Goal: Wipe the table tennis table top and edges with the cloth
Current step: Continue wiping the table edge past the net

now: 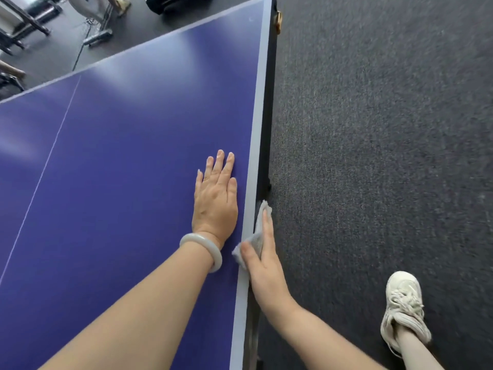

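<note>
The blue table tennis table (120, 156) fills the left of the head view, with a pale border stripe and a dark side edge (266, 129) on its right. My left hand (215, 198) lies flat on the top near that border, fingers straight, a pale bangle on the wrist. My right hand (262, 263) holds a small grey cloth (258, 236) against the table's side edge, thumb over the top border and fingers down along the side.
Dark grey carpet (386, 129) covers the floor right of the table. My white sneaker (405, 303) stands on it at the lower right. Beyond the far edge are metal furniture legs (98, 36), a black bag (176, 4) and another person's feet.
</note>
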Demonstrator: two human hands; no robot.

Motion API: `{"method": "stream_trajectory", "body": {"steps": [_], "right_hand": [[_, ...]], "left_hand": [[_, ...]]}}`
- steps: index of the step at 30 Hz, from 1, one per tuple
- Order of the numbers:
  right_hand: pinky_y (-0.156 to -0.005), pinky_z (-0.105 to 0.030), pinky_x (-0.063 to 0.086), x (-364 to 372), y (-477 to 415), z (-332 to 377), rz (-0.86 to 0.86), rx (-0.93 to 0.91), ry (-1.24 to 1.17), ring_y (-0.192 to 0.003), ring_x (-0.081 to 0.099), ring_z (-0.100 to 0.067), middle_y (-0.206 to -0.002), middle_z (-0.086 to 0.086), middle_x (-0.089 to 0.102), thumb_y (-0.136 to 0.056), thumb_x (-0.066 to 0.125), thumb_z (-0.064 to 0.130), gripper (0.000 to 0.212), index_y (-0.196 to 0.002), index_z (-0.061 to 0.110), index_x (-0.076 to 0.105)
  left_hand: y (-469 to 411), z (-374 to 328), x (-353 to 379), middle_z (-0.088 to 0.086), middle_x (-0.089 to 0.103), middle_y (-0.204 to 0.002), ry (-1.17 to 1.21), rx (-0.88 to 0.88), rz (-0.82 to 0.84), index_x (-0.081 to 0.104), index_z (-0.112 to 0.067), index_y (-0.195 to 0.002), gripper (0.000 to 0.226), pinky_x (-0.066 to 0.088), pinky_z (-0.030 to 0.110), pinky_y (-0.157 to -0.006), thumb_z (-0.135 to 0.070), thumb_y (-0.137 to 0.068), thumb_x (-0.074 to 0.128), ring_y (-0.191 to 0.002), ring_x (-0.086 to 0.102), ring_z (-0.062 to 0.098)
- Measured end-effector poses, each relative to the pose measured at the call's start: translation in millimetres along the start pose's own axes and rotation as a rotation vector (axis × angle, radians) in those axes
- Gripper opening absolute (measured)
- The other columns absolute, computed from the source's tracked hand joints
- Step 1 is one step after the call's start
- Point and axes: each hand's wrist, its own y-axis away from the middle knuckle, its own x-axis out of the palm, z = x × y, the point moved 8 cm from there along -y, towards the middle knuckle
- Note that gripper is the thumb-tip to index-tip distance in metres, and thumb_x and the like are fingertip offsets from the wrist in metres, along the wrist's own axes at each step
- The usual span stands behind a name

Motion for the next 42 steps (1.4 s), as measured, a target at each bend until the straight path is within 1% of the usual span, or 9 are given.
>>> {"method": "stream_trajectory", "body": {"steps": [4,10,14,21,25,28,36,39,42], "right_hand": [[-0.126,-0.038,0.011,-19,-92,32,-0.108,-0.032,0.009,-0.152,0.007,-0.001,-0.167,0.009,0.009,-0.104,0.048,0.030,0.066,-0.158,0.024,0.010],[-0.127,-0.041,0.009,-15,-80,30,-0.114,-0.131,0.037,-0.153,0.004,-0.003,-0.168,0.011,0.008,-0.105,0.044,0.031,0.065,-0.160,0.026,0.009],[-0.125,-0.050,0.011,-7,-37,13,-0.003,-0.100,0.009,-0.153,-0.001,-0.001,-0.164,0.026,-0.003,-0.102,0.042,0.042,0.066,-0.153,0.052,0.002],[-0.122,-0.052,0.023,-26,-155,69,0.015,-0.051,-0.062,-0.142,0.026,-0.023,-0.169,-0.005,0.004,-0.106,0.042,0.011,0.063,-0.149,0.038,0.004],[-0.126,-0.049,0.010,-24,-125,58,0.018,-0.117,0.022,-0.154,-0.001,-0.009,-0.167,0.014,-0.002,-0.105,0.044,0.012,0.068,-0.156,0.034,0.005],[-0.125,-0.051,0.007,-19,-82,35,0.082,-0.118,0.081,-0.153,-0.005,-0.003,-0.165,0.023,-0.004,-0.102,0.043,0.035,0.071,-0.158,0.043,0.000],[-0.126,-0.040,0.014,-36,-222,86,-0.057,-0.015,0.088,-0.153,0.004,-0.004,-0.168,0.010,0.002,-0.106,0.045,0.025,0.068,-0.160,0.025,0.003],[-0.116,-0.015,0.027,-41,-243,96,-0.060,-0.056,0.120,-0.151,0.013,-0.005,-0.167,0.009,0.006,-0.106,0.046,0.030,0.069,-0.160,0.029,0.005],[-0.115,-0.016,0.024,-40,-245,95,-0.023,-0.061,0.199,-0.142,0.015,0.015,-0.167,0.009,0.001,-0.106,0.044,0.030,0.069,-0.160,0.030,0.000]], "left_hand": [[0,-2,-3,-0.006,0.015,-0.164,0.049,0.002,-0.006,0.024,-0.023,-0.156,0.056,0.002,0.039,-0.125,-0.027,-0.100,0.021,-0.152,0.004,0.011],[0,-2,-1,-0.006,0.014,-0.164,0.037,0.016,0.000,0.023,-0.023,-0.156,0.052,0.006,0.043,-0.124,-0.021,-0.103,0.028,-0.152,0.003,0.010],[0,-1,0,-0.006,0.015,-0.164,0.025,0.007,-0.003,0.024,-0.022,-0.155,0.053,0.007,0.043,-0.125,-0.022,-0.102,0.026,-0.152,0.003,0.011],[0,0,0,-0.007,0.015,-0.164,-0.004,0.010,0.011,0.024,-0.023,-0.156,0.052,0.008,0.044,-0.125,-0.024,-0.104,0.026,-0.152,0.003,0.009],[0,1,1,-0.010,0.013,-0.165,-0.007,0.011,0.011,0.023,-0.026,-0.156,0.053,0.008,0.042,-0.124,-0.028,-0.103,0.024,-0.152,0.005,0.010],[1,3,2,-0.012,0.012,-0.165,-0.028,-0.002,0.018,0.022,-0.026,-0.157,0.054,0.008,0.042,-0.123,-0.026,-0.102,0.024,-0.153,0.005,0.011],[-1,1,2,-0.007,0.012,-0.165,-0.121,-0.017,0.050,0.021,-0.024,-0.157,0.055,0.008,0.041,-0.123,-0.028,-0.103,0.024,-0.153,0.006,0.014],[-2,-1,2,-0.007,0.012,-0.165,-0.143,-0.016,0.062,0.020,-0.024,-0.157,0.055,0.007,0.040,-0.123,-0.028,-0.102,0.023,-0.153,0.006,0.014],[-3,-3,2,-0.005,0.013,-0.165,-0.156,-0.024,0.064,0.022,-0.021,-0.157,0.056,0.011,0.043,-0.121,-0.027,-0.101,0.024,-0.153,0.008,0.016]]}}
